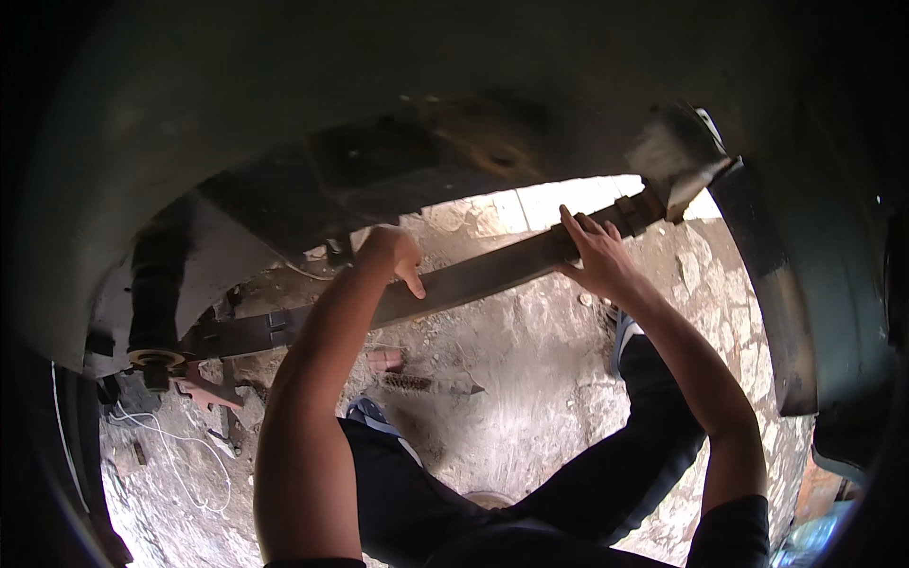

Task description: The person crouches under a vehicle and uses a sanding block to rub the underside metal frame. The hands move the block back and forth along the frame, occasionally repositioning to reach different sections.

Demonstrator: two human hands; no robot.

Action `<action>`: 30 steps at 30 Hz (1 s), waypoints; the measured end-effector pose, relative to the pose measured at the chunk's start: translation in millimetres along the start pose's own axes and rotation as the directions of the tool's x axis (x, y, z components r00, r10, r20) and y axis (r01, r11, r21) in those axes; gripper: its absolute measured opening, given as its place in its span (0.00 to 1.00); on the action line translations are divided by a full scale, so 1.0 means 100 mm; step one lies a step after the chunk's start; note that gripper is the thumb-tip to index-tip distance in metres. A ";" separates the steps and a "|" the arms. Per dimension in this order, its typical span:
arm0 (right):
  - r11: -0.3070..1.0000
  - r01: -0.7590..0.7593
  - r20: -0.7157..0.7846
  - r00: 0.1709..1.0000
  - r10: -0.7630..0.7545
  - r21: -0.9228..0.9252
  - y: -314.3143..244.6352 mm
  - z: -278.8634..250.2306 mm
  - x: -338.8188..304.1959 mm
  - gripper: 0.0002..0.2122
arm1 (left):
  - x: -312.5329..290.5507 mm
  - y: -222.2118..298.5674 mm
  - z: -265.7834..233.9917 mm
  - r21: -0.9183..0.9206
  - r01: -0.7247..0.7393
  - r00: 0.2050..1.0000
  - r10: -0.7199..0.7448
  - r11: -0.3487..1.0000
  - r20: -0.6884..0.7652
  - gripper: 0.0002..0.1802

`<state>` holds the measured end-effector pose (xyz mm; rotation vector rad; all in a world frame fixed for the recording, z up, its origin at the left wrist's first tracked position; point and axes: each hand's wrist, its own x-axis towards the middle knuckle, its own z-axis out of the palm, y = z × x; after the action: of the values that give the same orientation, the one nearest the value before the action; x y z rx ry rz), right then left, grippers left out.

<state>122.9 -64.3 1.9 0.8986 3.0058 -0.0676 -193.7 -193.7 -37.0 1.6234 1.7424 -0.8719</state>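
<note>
A long, dark leaf spring [483, 279] slants across the view under a vehicle body, from the lower left up to the right. My left hand [392, 254] grips its upper edge near the middle, the thumb laid over the near face; most of its fingers are hidden. Farther right, my right hand [598, 257] is wrapped over the spring close to a clamp [632, 212], with one finger pointing upward. The spring's right end meets a bracket [689, 189]. At its left end, a dark upright cylinder [156, 284] stands above a round fitting [156, 360].
Dark bodywork [379, 57] arches overhead, and a fender edge [767, 293] hangs at the right. On the dusty floor lie a dark bristly object with a pointed tip [417, 383], a reddish block [384, 360], a reddish metal piece [204, 388] and a white cable [175, 454].
</note>
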 end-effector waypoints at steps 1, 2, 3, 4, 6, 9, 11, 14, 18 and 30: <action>1.000 0.000 0.001 1.000 0.000 0.001 -0.02 -0.01 -0.01 0.45 | 0.00 0.03 0.00 0.010 -0.011 1.000 0.011 1.000 0.004 0.50; 1.000 -0.009 0.034 0.999 0.009 0.004 -0.08 0.01 -0.06 0.46 | -0.01 0.03 0.01 0.004 -0.007 1.000 0.007 1.000 0.012 0.50; 1.000 0.002 0.046 0.999 -0.002 -0.007 -0.09 0.07 -0.12 0.47 | -0.03 0.03 0.01 -0.005 -0.003 1.000 0.003 1.000 0.007 0.50; 1.000 0.004 0.045 0.999 -0.003 -0.018 -0.08 0.10 -0.16 0.47 | -0.04 0.04 0.01 -0.014 0.000 1.000 0.000 1.000 0.003 0.50; 1.000 0.005 0.032 0.999 -0.004 -0.020 -0.03 0.11 -0.20 0.47 | -0.03 0.05 0.01 -0.034 0.024 1.000 -0.025 0.999 -0.009 0.50; 1.000 0.011 -0.006 1.000 -0.011 -0.008 0.07 0.11 -0.19 0.47 | -0.05 0.06 -0.04 -0.033 -0.011 0.999 0.010 0.999 -0.034 0.51; 1.000 0.027 -0.021 0.999 -0.027 -0.005 0.10 0.17 -0.11 0.47 | 0.05 -0.02 0.04 0.002 -0.012 1.000 0.012 1.000 -0.024 0.53; 0.999 0.033 -0.055 0.998 -0.035 -0.044 0.05 0.28 -0.07 0.43 | -0.01 0.01 0.05 0.012 -0.022 0.999 0.022 1.000 -0.026 0.53; 0.999 0.006 -0.053 0.999 -0.008 -0.047 0.09 0.20 -0.10 0.31 | -0.05 0.09 -0.07 -0.033 0.002 1.000 -0.002 0.999 0.010 0.53; 0.979 -0.129 -0.051 0.989 0.138 0.158 0.01 0.27 0.16 0.20 | -0.01 0.00 0.06 0.006 -0.017 0.999 0.017 1.000 -0.051 0.52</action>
<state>109.8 -55.6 -25.2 1.1344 3.0203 -0.2805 -193.4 -199.5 -40.1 1.6756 1.7597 -0.8348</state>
